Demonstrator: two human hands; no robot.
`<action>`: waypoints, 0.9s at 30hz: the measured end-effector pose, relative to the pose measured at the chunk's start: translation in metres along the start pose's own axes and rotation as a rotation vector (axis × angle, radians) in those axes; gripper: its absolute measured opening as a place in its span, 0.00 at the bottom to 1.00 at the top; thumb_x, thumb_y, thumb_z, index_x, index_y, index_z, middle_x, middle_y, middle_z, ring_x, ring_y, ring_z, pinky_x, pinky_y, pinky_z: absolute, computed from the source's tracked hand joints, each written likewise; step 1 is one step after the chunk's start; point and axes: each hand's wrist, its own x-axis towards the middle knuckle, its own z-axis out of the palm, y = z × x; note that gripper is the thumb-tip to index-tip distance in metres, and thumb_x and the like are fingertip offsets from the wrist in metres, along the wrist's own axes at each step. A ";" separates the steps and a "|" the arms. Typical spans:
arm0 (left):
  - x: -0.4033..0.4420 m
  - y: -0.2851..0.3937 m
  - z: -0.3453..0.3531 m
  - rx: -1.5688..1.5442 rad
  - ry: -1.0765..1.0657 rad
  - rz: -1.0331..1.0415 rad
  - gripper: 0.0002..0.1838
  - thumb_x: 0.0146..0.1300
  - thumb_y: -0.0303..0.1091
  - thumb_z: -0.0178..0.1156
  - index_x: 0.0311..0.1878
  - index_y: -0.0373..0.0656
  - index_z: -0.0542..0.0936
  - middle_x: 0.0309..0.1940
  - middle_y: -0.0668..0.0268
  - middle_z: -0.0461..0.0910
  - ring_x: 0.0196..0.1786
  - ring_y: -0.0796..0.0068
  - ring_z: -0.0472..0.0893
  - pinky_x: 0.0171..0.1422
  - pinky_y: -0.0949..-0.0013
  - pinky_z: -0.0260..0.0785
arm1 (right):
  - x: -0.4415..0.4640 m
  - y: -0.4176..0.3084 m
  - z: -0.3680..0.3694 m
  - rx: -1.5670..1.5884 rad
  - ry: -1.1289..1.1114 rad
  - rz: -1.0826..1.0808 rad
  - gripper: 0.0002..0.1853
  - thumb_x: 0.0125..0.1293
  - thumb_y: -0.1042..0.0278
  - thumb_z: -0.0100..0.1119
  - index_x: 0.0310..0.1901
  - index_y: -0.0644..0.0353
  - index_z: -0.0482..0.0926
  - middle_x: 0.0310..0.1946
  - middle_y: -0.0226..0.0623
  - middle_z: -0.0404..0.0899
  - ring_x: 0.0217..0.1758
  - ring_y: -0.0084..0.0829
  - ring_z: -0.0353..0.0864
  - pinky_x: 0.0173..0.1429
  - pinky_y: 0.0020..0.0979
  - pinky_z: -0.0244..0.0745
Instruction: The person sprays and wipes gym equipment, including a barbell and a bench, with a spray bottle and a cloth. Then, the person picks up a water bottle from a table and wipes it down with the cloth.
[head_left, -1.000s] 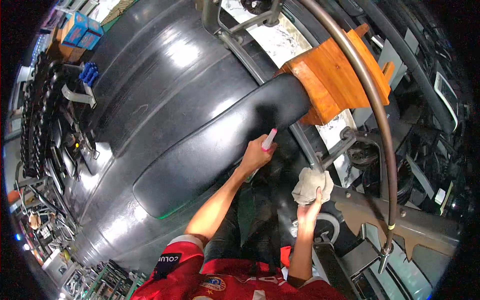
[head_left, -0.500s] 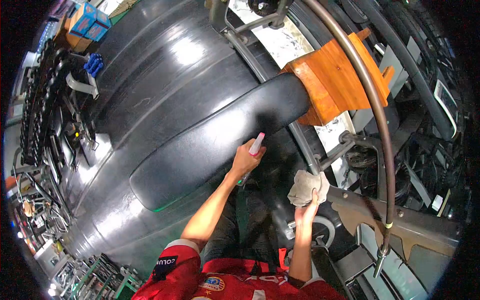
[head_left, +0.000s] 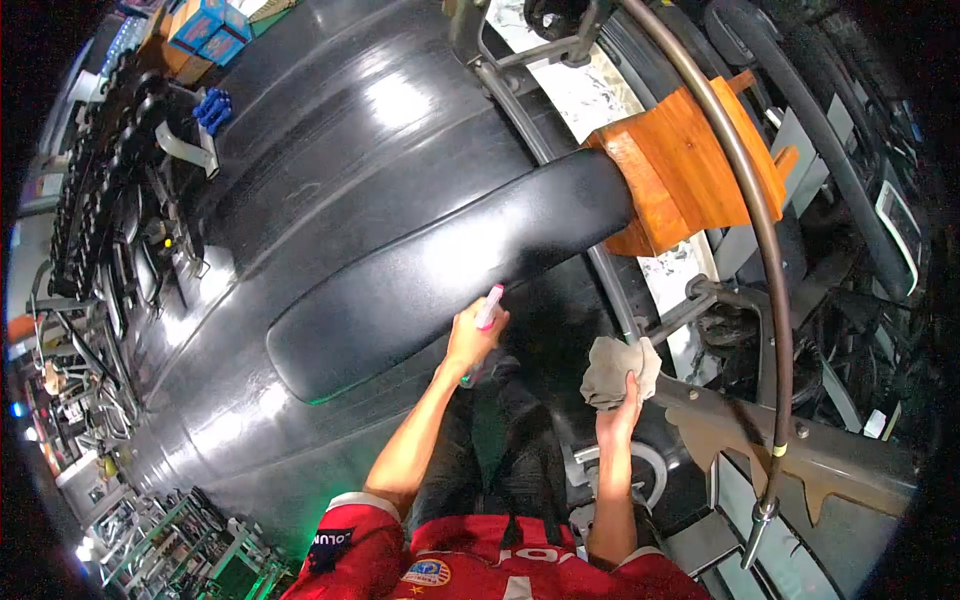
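My left hand (head_left: 468,345) is closed around a spray bottle with a pink-and-white trigger head (head_left: 490,308); most of its body is hidden by my fingers. The bottle's head is over the near edge of a long black padded bench (head_left: 400,290), which has a bright glare on its top. Off to the right, my right hand (head_left: 619,418) grips a crumpled grey-beige cloth (head_left: 612,370), thumb pressed against it. The cloth is apart from the bench pad, near a grey metal bar.
An orange wooden box (head_left: 680,170) stands at the bench's far right end. A curved brown barbell (head_left: 755,200) crosses the right side. Gym equipment (head_left: 120,240) lines the left, with a blue box (head_left: 210,30) at the upper left. Black flooring surrounds the bench.
My left hand with the spray bottle has moved left and toward me along the bench's near edge. The view has shifted slightly. My right hand still holds the cloth in nearly the same place.
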 end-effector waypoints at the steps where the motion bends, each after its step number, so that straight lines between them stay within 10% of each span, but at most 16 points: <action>1: -0.002 -0.012 -0.006 0.068 0.003 0.037 0.09 0.61 0.33 0.62 0.42 0.40 0.77 0.27 0.63 0.79 0.25 0.76 0.78 0.31 0.64 0.72 | 0.000 0.003 0.000 0.001 -0.003 -0.013 0.27 0.66 0.62 0.57 0.65 0.58 0.64 0.61 0.39 0.70 0.63 0.37 0.69 0.67 0.42 0.63; 5: -0.017 -0.038 -0.031 0.342 0.177 0.349 0.11 0.61 0.34 0.61 0.43 0.40 0.76 0.27 0.58 0.80 0.25 0.70 0.80 0.33 0.63 0.72 | -0.004 0.015 0.006 -0.031 -0.056 -0.009 0.27 0.66 0.64 0.57 0.65 0.59 0.64 0.61 0.39 0.69 0.63 0.37 0.69 0.67 0.42 0.63; 8: -0.031 -0.058 -0.047 0.158 0.244 0.323 0.10 0.56 0.34 0.64 0.30 0.39 0.75 0.20 0.56 0.77 0.23 0.61 0.78 0.33 0.63 0.71 | -0.011 0.034 0.012 -0.071 -0.074 -0.029 0.28 0.66 0.64 0.57 0.65 0.60 0.63 0.62 0.38 0.68 0.64 0.37 0.68 0.68 0.42 0.62; 18: -0.097 -0.157 -0.152 0.211 0.429 0.268 0.11 0.58 0.35 0.63 0.30 0.38 0.74 0.20 0.55 0.74 0.24 0.55 0.77 0.32 0.60 0.69 | -0.083 0.107 0.022 -0.121 -0.185 0.009 0.28 0.67 0.66 0.55 0.67 0.59 0.61 0.62 0.38 0.68 0.64 0.36 0.69 0.67 0.40 0.64; 22: -0.127 -0.181 -0.187 0.072 0.513 0.270 0.11 0.58 0.35 0.64 0.33 0.38 0.76 0.19 0.67 0.73 0.24 0.79 0.70 0.32 0.70 0.67 | -0.102 0.126 0.024 -0.145 -0.232 0.053 0.29 0.67 0.66 0.54 0.68 0.58 0.59 0.62 0.38 0.68 0.63 0.36 0.69 0.66 0.41 0.65; 27: -0.160 -0.221 -0.221 0.044 0.742 0.075 0.12 0.59 0.35 0.64 0.29 0.38 0.74 0.17 0.69 0.72 0.22 0.82 0.72 0.28 0.72 0.67 | -0.132 0.137 0.047 -0.239 -0.299 0.059 0.29 0.68 0.64 0.52 0.68 0.56 0.58 0.60 0.38 0.69 0.60 0.37 0.72 0.62 0.42 0.70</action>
